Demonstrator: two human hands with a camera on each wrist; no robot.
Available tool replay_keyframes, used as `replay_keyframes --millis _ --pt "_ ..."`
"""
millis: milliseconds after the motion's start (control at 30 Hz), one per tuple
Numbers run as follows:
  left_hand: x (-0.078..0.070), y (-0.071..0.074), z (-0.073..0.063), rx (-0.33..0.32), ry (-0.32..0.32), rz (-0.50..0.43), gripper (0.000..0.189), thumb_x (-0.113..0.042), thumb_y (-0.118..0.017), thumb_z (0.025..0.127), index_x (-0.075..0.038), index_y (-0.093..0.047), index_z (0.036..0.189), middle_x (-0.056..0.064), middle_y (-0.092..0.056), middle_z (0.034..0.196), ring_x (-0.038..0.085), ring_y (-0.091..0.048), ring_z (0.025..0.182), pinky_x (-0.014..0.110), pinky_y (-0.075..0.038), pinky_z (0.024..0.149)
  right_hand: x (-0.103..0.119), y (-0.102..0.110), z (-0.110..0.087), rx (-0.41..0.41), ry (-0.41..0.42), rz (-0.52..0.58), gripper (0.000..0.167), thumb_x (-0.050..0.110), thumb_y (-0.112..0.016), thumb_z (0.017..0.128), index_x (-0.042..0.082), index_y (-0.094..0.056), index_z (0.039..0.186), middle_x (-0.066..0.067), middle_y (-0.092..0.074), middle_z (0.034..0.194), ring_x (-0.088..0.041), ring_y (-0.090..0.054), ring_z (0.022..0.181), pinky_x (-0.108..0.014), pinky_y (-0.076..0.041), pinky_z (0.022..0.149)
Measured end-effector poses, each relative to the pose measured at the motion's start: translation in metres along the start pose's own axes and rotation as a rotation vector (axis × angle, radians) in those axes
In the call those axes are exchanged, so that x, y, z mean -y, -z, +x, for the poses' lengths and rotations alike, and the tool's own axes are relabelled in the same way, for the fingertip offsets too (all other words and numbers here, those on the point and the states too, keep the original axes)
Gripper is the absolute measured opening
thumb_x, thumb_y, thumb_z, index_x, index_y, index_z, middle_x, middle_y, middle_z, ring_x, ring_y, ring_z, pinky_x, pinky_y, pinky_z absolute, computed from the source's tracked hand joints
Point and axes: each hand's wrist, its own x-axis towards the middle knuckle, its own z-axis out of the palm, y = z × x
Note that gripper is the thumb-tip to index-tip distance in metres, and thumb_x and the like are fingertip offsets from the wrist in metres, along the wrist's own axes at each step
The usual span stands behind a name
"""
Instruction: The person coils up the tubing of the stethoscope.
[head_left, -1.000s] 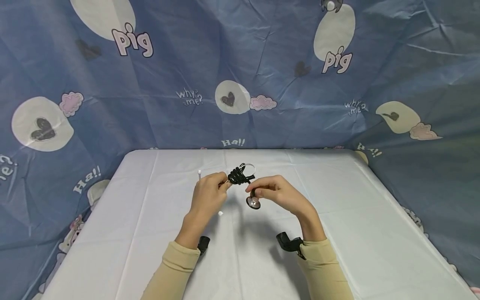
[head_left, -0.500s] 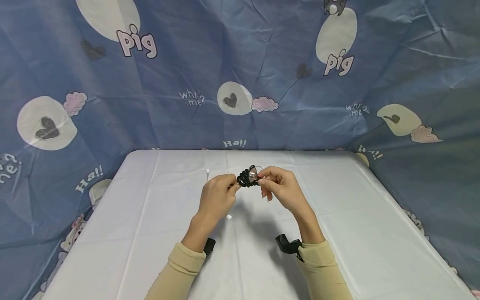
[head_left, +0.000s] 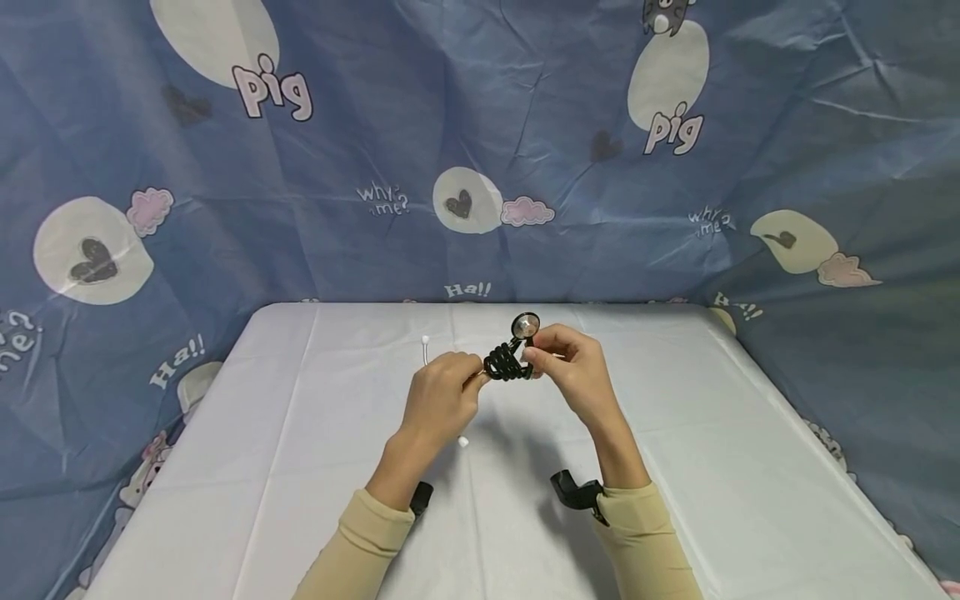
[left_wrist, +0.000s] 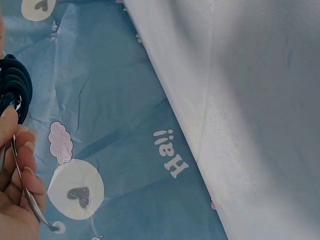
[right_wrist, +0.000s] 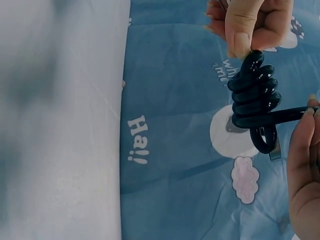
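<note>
A stethoscope [head_left: 504, 364] is held above the white table, its black tubing wound in several tight loops. My left hand [head_left: 444, 396] grips it at the metal ear tubes, whose white eartips [head_left: 462, 442] stick out on either side of the fist. One silvery ear tube [left_wrist: 30, 195] runs across the curled fingers in the left wrist view. With thumb and fingertips, my right hand [head_left: 577, 371] pinches the tubing right of the loops. The round chest piece [head_left: 525, 325] points up just above those fingertips. In the right wrist view, a stretch of tubing [right_wrist: 285, 116] runs from the coil [right_wrist: 252, 92] to the right fingers.
A white cloth covers the table [head_left: 360, 500]. Behind and beside it hangs a blue printed curtain [head_left: 337, 242]. Black wrist cameras [head_left: 577, 489] sit at both cuffs.
The chest piece has swung from below the right hand, across the coil, to above it. Both hands have shifted slightly right, and the right hand has risen along with the tubing.
</note>
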Motion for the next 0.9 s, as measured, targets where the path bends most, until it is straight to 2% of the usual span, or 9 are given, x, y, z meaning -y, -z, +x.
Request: replay_keyframes --millis 100,200,300,400,667,900 --pt "-0.001 0.0008 -0.0001 -0.005 0.0 0.0 0.022 -0.014 -0.077 0.085 -0.016 -0.059 0.072 -0.005 -0.059 0.066 0.01 -0.051 0.061 0.026 -0.043 0.055 -0.0005 0.0004 0.0006 -0.009 -0.037 0.056 0.014 0.003 -0.072 0.088 -0.005 -0.063 0.094 -0.005 -0.066 0.081 -0.015 -0.064 0.065 -0.034 -0.059 0.062" --pt "-0.0022 0.002 0.0002 -0.01 0.003 -0.004 0.021 -0.014 -0.077 0.085 -0.017 -0.06 0.073 -0.005 -0.059 0.066 0.01 -0.051 0.062 0.027 -0.044 0.056 -0.0001 0.0012 0.0013 -0.003 -0.049 0.142 0.024 0.0 -0.07 0.088 -0.003 -0.054 0.106 -0.002 -0.066 0.079 -0.015 -0.065 0.063 -0.036 -0.059 0.06" --pt "-0.0033 0.0029 0.0009 -0.018 -0.001 -0.006 0.021 -0.014 -0.078 0.084 -0.017 -0.06 0.073 -0.005 -0.059 0.066 0.01 -0.052 0.062 0.027 -0.044 0.056 -0.0003 0.0028 0.0016 0.013 -0.025 0.187 0.039 -0.002 -0.069 0.089 0.001 -0.046 0.121 -0.003 -0.066 0.077 -0.016 -0.064 0.059 -0.039 -0.059 0.058" --pt "-0.0041 0.0039 0.0015 -0.022 0.0 -0.008 0.02 -0.013 -0.077 0.084 -0.017 -0.061 0.073 -0.005 -0.059 0.066 0.011 -0.052 0.062 0.028 -0.044 0.056 -0.0011 0.0044 0.0009 0.018 0.007 0.167 0.046 -0.001 -0.069 0.09 0.004 -0.047 0.131 -0.003 -0.067 0.077 -0.017 -0.063 0.056 -0.04 -0.059 0.057" --pt "-0.0025 0.0082 0.0028 -0.06 0.046 -0.031 0.017 -0.01 -0.076 0.084 -0.016 -0.064 0.073 -0.005 -0.064 0.069 0.012 -0.054 0.062 0.03 -0.046 0.057 -0.0016 0.0037 -0.0003 0.061 -0.004 0.192 0.046 0.0 -0.068 0.09 0.002 -0.05 0.132 -0.006 -0.067 0.08 -0.019 -0.065 0.056 -0.043 -0.06 0.061" --pt "0.0006 0.0075 0.0038 -0.07 0.05 -0.03 0.018 -0.009 -0.076 0.084 -0.016 -0.063 0.072 -0.006 -0.062 0.068 0.011 -0.053 0.062 0.029 -0.046 0.057 -0.0048 0.0011 0.0011 0.11 -0.047 0.181 0.042 -0.002 -0.067 0.09 -0.002 -0.051 0.129 -0.011 -0.065 0.079 -0.018 -0.065 0.055 -0.044 -0.06 0.059"
